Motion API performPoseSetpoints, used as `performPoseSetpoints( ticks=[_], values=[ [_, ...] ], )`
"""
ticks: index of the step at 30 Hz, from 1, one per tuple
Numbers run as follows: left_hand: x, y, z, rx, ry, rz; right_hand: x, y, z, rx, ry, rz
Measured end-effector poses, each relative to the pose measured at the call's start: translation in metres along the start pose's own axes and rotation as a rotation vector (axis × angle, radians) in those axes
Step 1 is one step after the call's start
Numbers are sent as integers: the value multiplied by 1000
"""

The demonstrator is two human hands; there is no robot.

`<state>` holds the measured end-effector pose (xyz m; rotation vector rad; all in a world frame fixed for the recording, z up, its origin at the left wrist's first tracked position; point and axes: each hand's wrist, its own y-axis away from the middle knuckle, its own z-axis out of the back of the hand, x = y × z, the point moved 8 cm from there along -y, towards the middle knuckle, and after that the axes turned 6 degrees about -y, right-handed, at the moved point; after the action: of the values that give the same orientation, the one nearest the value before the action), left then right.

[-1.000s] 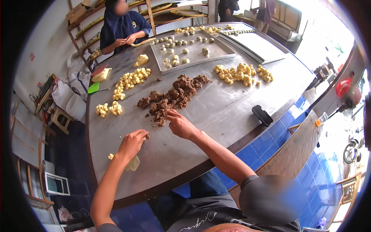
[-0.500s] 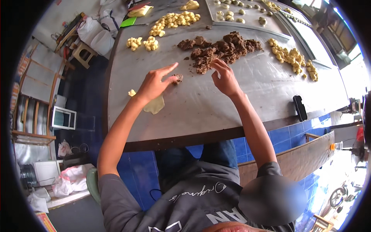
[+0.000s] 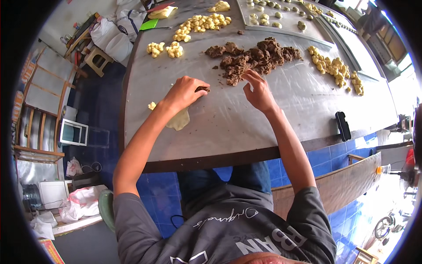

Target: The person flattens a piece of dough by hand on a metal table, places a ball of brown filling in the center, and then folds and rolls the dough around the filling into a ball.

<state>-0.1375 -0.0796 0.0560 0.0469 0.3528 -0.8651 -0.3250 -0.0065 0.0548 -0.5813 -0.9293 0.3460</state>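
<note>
My left hand (image 3: pixel 185 93) is closed round a small lump of brown filling (image 3: pixel 202 89), which peeks out at the fingertips above the metal table. Under my left wrist lies a flat, thin piece of pale dough (image 3: pixel 179 120), partly hidden by the forearm. A little yellow dough bit (image 3: pixel 152 105) sits just left of that wrist. At the near edge of the big crumbly brown filling heap (image 3: pixel 259 57), my right hand (image 3: pixel 259 90) has its fingers bent and touching or almost touching the heap. Whether it pinches a bit of filling is hidden.
Yellow dough balls (image 3: pixel 200 24) are piled at the back left, with more dough balls (image 3: pixel 332 66) on the right. A tray (image 3: pixel 285 33) of round pieces stands at the back. A black case-like object (image 3: pixel 342 126) lies by the table's near right edge. A green scraper (image 3: pixel 148 24) is far left.
My left fingers, stretched out before, have closed round the small brown lump. The right hand stays by the heap, hardly moved. The whole view has shifted slightly.
</note>
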Motion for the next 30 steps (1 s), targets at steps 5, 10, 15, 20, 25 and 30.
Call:
performPoseSetpoints(
  ticks=[5,10,15,20,25,30],
  values=[
    [-16,-5,-11,-77,-9,-92,0,0,-1,-12,-8,4],
    [7,-10,25,-193,142,82,0,1,3,-34,-11,20],
    [33,3,29,-188,167,151,2,0,-2,37,-16,-13],
    [12,4,7,-154,-4,12,0,0,0,10,-6,6],
    [-20,-26,-13,-219,209,6,3,1,-2,14,-11,18],
    [-29,-28,-6,-181,150,3,1,1,7,-48,10,15]
  ],
)
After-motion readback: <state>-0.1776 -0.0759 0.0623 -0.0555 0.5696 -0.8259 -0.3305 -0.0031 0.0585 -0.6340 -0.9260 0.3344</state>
